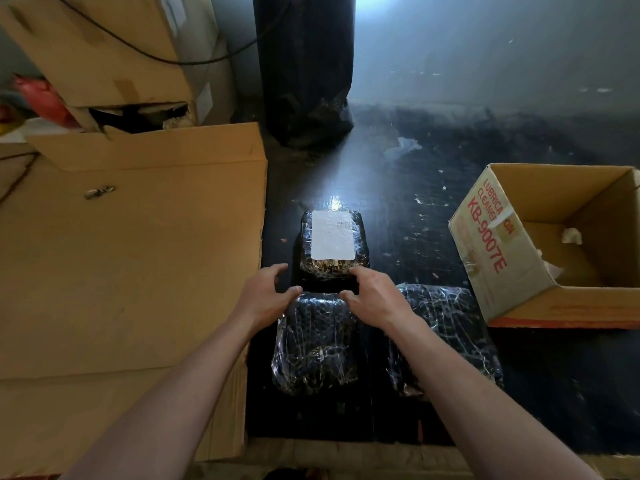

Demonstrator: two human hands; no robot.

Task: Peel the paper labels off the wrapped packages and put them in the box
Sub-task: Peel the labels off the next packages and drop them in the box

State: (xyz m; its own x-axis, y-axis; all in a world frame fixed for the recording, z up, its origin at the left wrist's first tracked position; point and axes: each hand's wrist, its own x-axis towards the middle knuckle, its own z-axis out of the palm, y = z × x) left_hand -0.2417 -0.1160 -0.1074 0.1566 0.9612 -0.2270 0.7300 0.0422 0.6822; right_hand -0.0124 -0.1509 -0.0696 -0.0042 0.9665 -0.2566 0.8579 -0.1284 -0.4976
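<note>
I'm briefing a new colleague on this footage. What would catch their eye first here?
The white paper label glows on the far wrapped package, mid-floor. The left hand and right hand reach for its near edge, above the left near package and the right near package, which show no label. An open cardboard box with red lettering sits at the right.

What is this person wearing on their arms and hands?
Nothing at all: the left hand and right hand have no gloves, and the forearms are bare to the picture's edge. No sleeve, watch or band shows; rings are too small to judge.
</note>
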